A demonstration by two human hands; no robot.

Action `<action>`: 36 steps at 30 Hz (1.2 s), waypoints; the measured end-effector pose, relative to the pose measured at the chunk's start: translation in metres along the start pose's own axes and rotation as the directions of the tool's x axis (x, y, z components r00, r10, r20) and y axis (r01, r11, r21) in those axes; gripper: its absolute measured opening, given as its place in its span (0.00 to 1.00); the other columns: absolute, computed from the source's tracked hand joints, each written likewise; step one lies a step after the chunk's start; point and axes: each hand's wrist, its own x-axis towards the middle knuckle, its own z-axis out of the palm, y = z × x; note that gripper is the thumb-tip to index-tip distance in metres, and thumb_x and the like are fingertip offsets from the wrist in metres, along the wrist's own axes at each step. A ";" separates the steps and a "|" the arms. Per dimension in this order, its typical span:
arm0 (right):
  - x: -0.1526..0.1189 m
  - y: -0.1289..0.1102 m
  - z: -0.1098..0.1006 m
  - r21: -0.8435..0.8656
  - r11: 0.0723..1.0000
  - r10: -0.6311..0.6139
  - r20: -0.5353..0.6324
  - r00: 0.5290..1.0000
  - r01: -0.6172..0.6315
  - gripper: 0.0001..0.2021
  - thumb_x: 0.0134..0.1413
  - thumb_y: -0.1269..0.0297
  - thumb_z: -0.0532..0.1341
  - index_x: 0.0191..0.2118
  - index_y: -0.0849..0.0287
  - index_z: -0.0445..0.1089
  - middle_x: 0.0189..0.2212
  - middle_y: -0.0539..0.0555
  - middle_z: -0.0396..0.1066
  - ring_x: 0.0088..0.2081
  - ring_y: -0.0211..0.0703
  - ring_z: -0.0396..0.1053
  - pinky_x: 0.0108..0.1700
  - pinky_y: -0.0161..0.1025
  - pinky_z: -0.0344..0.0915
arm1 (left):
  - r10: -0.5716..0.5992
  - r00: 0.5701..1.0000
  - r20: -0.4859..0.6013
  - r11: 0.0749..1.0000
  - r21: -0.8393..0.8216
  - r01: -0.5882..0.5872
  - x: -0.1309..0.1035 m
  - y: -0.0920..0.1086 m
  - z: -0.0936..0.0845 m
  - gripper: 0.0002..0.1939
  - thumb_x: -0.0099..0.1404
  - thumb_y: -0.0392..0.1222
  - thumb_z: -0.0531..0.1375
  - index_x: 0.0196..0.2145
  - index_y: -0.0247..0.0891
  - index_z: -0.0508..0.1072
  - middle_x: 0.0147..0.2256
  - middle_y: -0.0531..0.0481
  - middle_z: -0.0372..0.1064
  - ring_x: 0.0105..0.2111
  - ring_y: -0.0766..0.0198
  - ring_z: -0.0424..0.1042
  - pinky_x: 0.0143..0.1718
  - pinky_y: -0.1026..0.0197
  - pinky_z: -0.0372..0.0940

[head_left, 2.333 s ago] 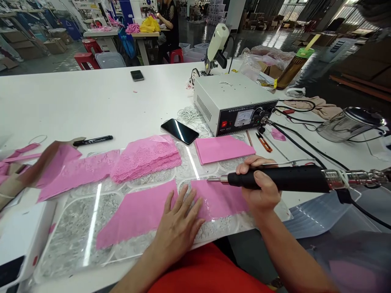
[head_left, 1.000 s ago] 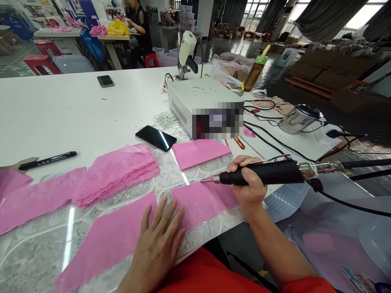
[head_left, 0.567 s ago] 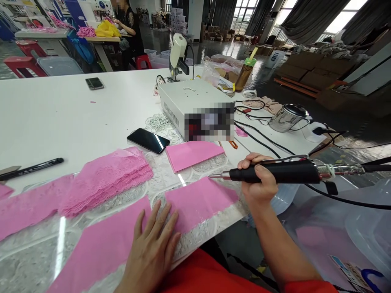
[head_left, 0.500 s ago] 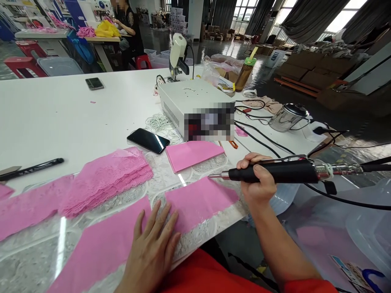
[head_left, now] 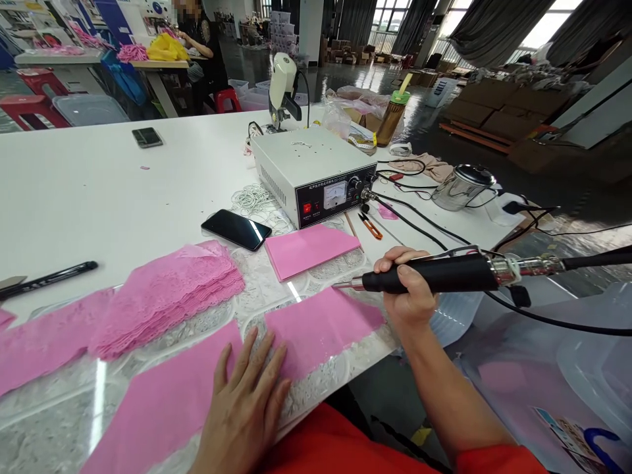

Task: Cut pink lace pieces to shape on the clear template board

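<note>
My left hand [head_left: 247,388] lies flat with its fingers spread, pressing between two pink fabric pieces. One is the long left piece [head_left: 162,395]; the other is the right piece [head_left: 320,329], which the fingertips overlap. Gripped in my right hand [head_left: 412,289] is a corded handheld ultrasonic tool [head_left: 454,273] with a black body. Its thin metal tip points left and meets the top edge of the right piece. Behind lies a neat stack of plain pink fabric [head_left: 312,249]. A pile of pink lace pieces [head_left: 168,293] sits to the left.
A grey control box [head_left: 316,158] stands behind, cables running from it. Around it are a smartphone [head_left: 237,229], orange-handled snips [head_left: 370,226], a glass jug [head_left: 464,187] and a bottle [head_left: 392,118]. A marker [head_left: 54,276] lies left. Clear plastic bins [head_left: 543,375] stand lower right. A person sits far back.
The view has shifted slightly left. The tool's rear end has swung a little leftward, while its tip stays at the fabric edge. My left hand keeps its place.
</note>
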 end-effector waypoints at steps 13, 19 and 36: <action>-0.003 -0.018 -0.028 0.009 1.000 -0.025 -0.068 0.997 0.025 0.04 0.40 0.67 0.59 0.27 0.59 0.68 0.29 0.50 0.66 0.24 0.35 0.65 0.28 0.39 0.64 | -0.023 0.999 -0.044 0.998 -0.054 0.021 0.001 0.000 0.003 0.21 0.67 0.37 0.56 0.58 0.36 0.66 0.57 0.40 0.65 0.65 0.51 0.49 0.65 0.45 0.41; -0.005 -0.017 -0.024 -0.003 1.000 -0.015 -0.078 0.997 0.015 0.03 0.40 0.67 0.59 0.27 0.58 0.67 0.29 0.49 0.66 0.24 0.35 0.64 0.29 0.39 0.65 | -0.007 0.999 -0.037 0.999 -0.042 0.005 0.000 -0.001 0.003 0.23 0.67 0.37 0.56 0.59 0.37 0.64 0.57 0.41 0.65 0.65 0.51 0.49 0.66 0.46 0.41; 0.003 -0.030 -0.037 -0.006 0.998 -0.065 -0.118 0.991 0.065 0.04 0.39 0.66 0.59 0.27 0.59 0.67 0.28 0.51 0.65 0.24 0.35 0.63 0.27 0.39 0.63 | 0.039 0.999 -0.023 0.999 -0.022 -0.039 0.001 -0.003 0.002 0.23 0.66 0.35 0.56 0.59 0.36 0.65 0.59 0.40 0.63 0.66 0.51 0.48 0.66 0.46 0.39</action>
